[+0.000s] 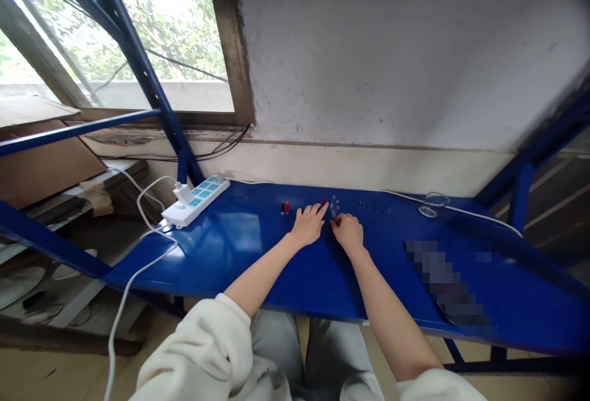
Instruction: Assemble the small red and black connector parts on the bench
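Reaching over the blue desk (207, 272), the left hand (306, 226) and the right hand (348, 229) are seen close together. The left hand's grip is kept wide, with the fingers spread. One finger is pointed at a small red bit (325, 201), at 1 o'clock from that hand; whether it is touched cannot be told. The right hand's grip is made narrow, with the fingers curled in; whether anything is held cannot be told. A bunch of small clear bits (334, 206) is found at 11 o'clock from the right hand, just beside its fingers. More tiny clear bits (364, 205) are spread out at 1 o'clock from it. Two clear round things (428, 211) are seen between 2 and 3 o'clock, well apart. A little black piece (283, 207) and a little red piece (287, 207) are stood side by side at 10 o'clock from the left hand. Farther off, between 9 and 10 o'clock, a white power strip (190, 212) is seen with a plug (183, 193) pushed in.
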Demonstrator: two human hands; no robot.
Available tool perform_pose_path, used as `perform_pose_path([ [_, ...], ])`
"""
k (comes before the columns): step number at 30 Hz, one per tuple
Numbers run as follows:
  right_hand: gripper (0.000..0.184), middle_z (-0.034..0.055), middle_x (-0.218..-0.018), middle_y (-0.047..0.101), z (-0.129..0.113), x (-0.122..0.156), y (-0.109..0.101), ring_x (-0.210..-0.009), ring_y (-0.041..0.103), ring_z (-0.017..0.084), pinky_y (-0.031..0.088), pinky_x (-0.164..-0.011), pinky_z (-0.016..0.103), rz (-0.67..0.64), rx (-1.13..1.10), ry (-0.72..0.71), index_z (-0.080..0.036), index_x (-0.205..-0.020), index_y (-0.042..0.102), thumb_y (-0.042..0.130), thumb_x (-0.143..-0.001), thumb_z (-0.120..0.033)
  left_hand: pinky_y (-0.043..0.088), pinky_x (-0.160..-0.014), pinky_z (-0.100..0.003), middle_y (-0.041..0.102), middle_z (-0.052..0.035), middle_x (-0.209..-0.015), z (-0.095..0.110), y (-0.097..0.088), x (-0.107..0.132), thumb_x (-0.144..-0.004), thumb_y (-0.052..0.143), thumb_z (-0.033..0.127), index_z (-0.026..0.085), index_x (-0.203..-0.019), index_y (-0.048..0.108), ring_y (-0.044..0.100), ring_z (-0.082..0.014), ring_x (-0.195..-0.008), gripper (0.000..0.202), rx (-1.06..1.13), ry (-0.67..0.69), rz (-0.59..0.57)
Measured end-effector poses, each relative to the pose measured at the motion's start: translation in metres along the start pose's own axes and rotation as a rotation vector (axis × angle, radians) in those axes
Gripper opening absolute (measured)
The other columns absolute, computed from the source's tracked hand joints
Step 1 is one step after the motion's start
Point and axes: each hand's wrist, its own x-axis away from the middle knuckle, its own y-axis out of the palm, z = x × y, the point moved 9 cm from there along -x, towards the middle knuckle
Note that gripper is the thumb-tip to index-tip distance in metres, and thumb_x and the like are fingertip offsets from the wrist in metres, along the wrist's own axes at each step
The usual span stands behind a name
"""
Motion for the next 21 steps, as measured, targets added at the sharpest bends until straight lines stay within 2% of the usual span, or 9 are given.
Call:
perform_pose_path([
  [5, 0.024, 0.0108, -0.091, 0.06, 0.008, -0.002, -0.002, -0.09, 0.053, 0.024, 0.037, -0.066, 0.031, 0.033, -0.009, 0.082, -0.015, -0.086, 0.057, 0.05, -0.079, -0.037, 0.032, -0.082, -0.036, 0.055, -0.0091, -0.113, -0.001, 0.0, -0.004, -0.087, 0.034, 0.018, 0.019, -0.124, 0.042, 0.047, -0.0215, -0.1, 0.038, 0.016, -0.01, 0.066],
  [9, 0.027, 0.0118, -0.094, 0.059, 0.01, -0.002, 0.001, -0.092, 0.053, 0.025, 0.037, -0.068, 0.032, 0.033, -0.014, 0.107, -0.015, -0.09, 0.055, 0.052, -0.078, -0.039, 0.034, -0.078, -0.034, 0.062, -0.0068, -0.095, -0.008, -0.008, -0.006, -0.086, 0.038, 0.018, 0.018, -0.102, 0.058, 0.053, -0.0198, -0.089, 0.025, 0.104, -0.048, 0.107],
  [11, 0.027, 0.0117, -0.093, 0.059, 0.011, -0.002, 0.002, -0.092, 0.053, 0.025, 0.038, -0.069, 0.032, 0.033, -0.017, 0.108, -0.015, -0.09, 0.055, 0.052, -0.078, -0.039, 0.035, -0.077, -0.034, 0.064, -0.006, -0.091, -0.014, -0.014, -0.004, -0.085, 0.042, 0.019, 0.018, -0.095, 0.06, 0.054, -0.0196, -0.086, 0.021, 0.164, -0.087, 0.129],
  [16, 0.024, 0.0124, -0.093, 0.058, 0.009, -0.004, 0.003, -0.09, 0.054, 0.026, 0.038, -0.067, 0.033, 0.036, -0.023, 0.085, -0.015, -0.089, 0.056, 0.05, -0.079, -0.036, 0.04, -0.075, -0.031, 0.066, -0.0031, -0.085, -0.029, -0.027, 0.008, -0.079, 0.052, 0.021, 0.02, -0.091, 0.062, 0.057, -0.018, -0.082, 0.016, 0.398, -0.162, 0.246],
  [21, 0.017, 0.012, -0.09, 0.058, 0.006, -0.006, 0.005, -0.087, 0.053, 0.025, 0.038, -0.063, 0.032, 0.033, -0.045, 0.032, -0.015, -0.084, 0.057, 0.048, -0.08, -0.03, 0.045, -0.069, -0.026, 0.065, -0.0031, -0.078, -0.045, -0.02, 0.027, -0.075, 0.055, 0.021, 0.018, -0.087, 0.063, 0.057, -0.0136, -0.071, 0.014, 0.666, -0.259, 0.342],
])
